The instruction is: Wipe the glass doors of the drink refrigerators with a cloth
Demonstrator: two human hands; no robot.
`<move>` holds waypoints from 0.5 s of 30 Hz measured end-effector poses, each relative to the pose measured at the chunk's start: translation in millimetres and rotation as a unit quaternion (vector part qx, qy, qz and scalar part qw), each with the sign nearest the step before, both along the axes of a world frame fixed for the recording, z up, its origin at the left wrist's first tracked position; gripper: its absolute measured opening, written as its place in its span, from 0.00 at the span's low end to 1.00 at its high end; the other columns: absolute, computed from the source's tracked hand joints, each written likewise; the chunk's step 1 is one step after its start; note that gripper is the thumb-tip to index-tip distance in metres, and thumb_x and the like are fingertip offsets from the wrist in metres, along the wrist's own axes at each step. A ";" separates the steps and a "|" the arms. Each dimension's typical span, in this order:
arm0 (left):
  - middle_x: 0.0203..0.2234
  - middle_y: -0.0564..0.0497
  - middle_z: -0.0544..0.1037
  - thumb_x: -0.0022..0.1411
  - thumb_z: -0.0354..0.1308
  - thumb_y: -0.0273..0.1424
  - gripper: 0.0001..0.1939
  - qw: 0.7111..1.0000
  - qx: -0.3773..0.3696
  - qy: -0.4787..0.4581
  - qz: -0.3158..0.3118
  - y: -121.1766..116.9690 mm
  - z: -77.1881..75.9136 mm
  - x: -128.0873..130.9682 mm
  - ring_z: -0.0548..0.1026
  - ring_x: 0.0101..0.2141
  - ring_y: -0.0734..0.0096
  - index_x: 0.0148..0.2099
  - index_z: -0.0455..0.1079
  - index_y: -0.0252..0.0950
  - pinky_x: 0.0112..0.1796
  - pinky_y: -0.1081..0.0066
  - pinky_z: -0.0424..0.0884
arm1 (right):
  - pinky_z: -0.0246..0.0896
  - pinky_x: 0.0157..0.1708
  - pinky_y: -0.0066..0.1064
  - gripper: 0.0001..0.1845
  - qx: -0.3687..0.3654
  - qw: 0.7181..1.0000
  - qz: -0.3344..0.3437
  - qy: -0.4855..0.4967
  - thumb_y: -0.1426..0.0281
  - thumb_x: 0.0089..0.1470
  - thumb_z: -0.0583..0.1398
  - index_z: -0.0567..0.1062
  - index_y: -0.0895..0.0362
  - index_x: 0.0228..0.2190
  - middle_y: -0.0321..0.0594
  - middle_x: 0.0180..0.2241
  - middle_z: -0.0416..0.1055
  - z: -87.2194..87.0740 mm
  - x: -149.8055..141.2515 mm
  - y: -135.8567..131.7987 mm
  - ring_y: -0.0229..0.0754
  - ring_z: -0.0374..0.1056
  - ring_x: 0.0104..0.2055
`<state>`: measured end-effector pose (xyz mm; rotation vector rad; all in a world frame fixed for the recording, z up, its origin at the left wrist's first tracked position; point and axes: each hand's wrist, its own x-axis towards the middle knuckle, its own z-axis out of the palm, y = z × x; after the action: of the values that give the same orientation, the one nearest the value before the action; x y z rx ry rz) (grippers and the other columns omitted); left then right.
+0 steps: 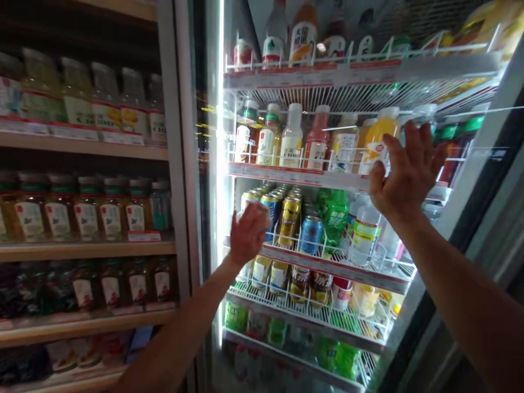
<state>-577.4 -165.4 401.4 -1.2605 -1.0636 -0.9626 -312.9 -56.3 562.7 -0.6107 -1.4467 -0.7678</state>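
My right hand (407, 169) is raised with its fingers spread and holds nothing. In the view it overlaps a bottle of orange drink (380, 136) on a fridge shelf; I cannot tell whether it touches anything. Slightly smeared by motion, my left hand (249, 232) is lifted with its fingers stretched out and nothing in it. Behind it are a blue can (270, 204) and a gold can (289, 218), with a light blue can (311, 234) and a green bottle (333, 215) farther right.
A lit fridge with wire shelves (311, 177) of bottles and cans fills the middle and right. Its bright light strip (220, 164) runs down the left side. Farther left, a wooden rack (82, 251) carries rows of bottles. A dark door edge (470, 229) slants along the right.
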 end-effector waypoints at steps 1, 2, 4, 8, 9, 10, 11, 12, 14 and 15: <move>0.62 0.49 0.53 0.63 0.44 0.31 0.25 0.997 0.044 -0.064 0.011 -2.1 3.9 -8.0 0.51 0.61 0.67 0.62 0.50 0.42 0.61 0.58 0.42 | 0.37 0.58 0.55 0.27 0.007 1.000 0.003 0.003 0.62 0.51 0.49 0.64 0.54 0.53 0.45 0.60 0.54 -0.6 -0.8 0.2 0.51 0.45 0.64; 0.63 0.46 0.50 0.63 0.43 0.30 0.26 0.991 0.076 -0.110 0.019 -3.4 7.9 -13.4 0.48 0.62 0.65 0.63 0.48 0.39 0.60 0.55 0.42 | 0.37 0.58 0.55 0.27 0.012 1.000 0.006 0.007 0.62 0.52 0.49 0.64 0.55 0.53 0.46 0.60 0.54 -1.1 -1.6 0.4 0.52 0.45 0.64; 0.63 0.43 0.49 0.63 0.43 0.29 0.26 0.989 0.078 -0.122 0.021 -3.6 15.9 -13.7 0.44 0.63 0.62 0.63 0.47 0.37 0.60 0.53 0.44 | 0.37 0.58 0.55 0.27 0.018 1.000 0.009 0.009 0.62 0.53 0.48 0.64 0.55 0.53 0.46 0.60 0.54 -2.1 -3.4 0.2 0.52 0.45 0.64; 0.59 0.48 0.60 0.63 0.44 0.33 0.24 0.991 -0.078 0.111 0.015 0.5 49.7 -7.2 0.51 0.61 0.66 0.61 0.52 0.40 0.60 0.57 0.47 | 0.37 0.59 0.54 0.25 0.024 1.000 0.000 0.010 0.63 0.55 0.48 0.65 0.56 0.52 0.47 0.60 0.54 -2.8 -5.3 -2.0 0.52 0.46 0.64; 0.58 0.49 0.62 0.63 0.44 0.33 0.23 0.992 -0.071 0.104 0.020 1.4 66.0 -12.4 0.53 0.61 0.67 0.60 0.54 0.41 0.60 0.57 0.47 | 0.37 0.59 0.53 0.25 0.023 1.000 -0.006 0.010 0.63 0.55 0.48 0.65 0.56 0.52 0.48 0.60 0.54 -2.4 -4.3 -2.8 0.52 0.46 0.64; 0.58 0.48 0.62 0.63 0.43 0.33 0.22 0.998 -0.037 0.052 0.026 2.5 85.0 -20.0 0.54 0.60 0.66 0.59 0.55 0.40 0.60 0.57 0.48 | 0.37 0.59 0.53 0.25 0.020 1.000 -0.014 0.006 0.63 0.55 0.48 0.65 0.56 0.53 0.48 0.60 0.54 -1.9 -2.4 -3.6 0.52 0.46 0.64; 0.58 0.46 0.61 0.64 0.42 0.34 0.21 0.999 0.016 -0.032 0.028 4.2 105.4 -27.7 0.55 0.60 0.64 0.58 0.56 0.38 0.60 0.55 0.48 | 0.37 0.59 0.53 0.25 0.018 1.000 -0.022 -0.004 0.63 0.55 0.49 0.64 0.56 0.53 0.49 0.60 0.53 -1.1 0.7 -4.4 0.52 0.45 0.64; 0.58 0.43 0.60 0.65 0.41 0.33 0.21 0.991 0.069 -0.110 0.024 6.8 125.3 -33.0 0.54 0.60 0.61 0.58 0.56 0.35 0.59 0.50 0.48 | 0.38 0.59 0.52 0.26 0.016 0.999 -0.031 -0.024 0.63 0.55 0.49 0.63 0.56 0.54 0.49 0.61 0.53 -0.2 4.8 -5.0 0.52 0.45 0.64; 0.59 0.40 0.57 0.65 0.40 0.33 0.22 0.974 0.128 -0.187 0.008 14.9 156.4 -28.0 0.52 0.60 0.57 0.58 0.55 0.30 0.58 0.47 0.49 | 0.39 0.59 0.51 0.26 0.016 0.996 -0.044 -0.079 0.65 0.55 0.50 0.61 0.55 0.55 0.47 0.61 0.51 1.2 14.8 -5.9 0.50 0.45 0.64; 0.60 0.41 0.56 0.65 0.41 0.32 0.22 0.977 0.124 -0.171 0.000 19.8 165.0 -16.3 0.50 0.61 0.58 0.59 0.54 0.30 0.58 0.48 0.50 | 0.40 0.59 0.50 0.26 0.018 0.993 -0.048 -0.103 0.66 0.55 0.50 0.60 0.55 0.56 0.46 0.61 0.51 1.6 19.8 -6.0 0.50 0.45 0.64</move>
<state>-593.7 -145.6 566.4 -0.9085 -1.1634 -1.3015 -293.1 -62.4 564.3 -0.5898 -1.5964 -0.9530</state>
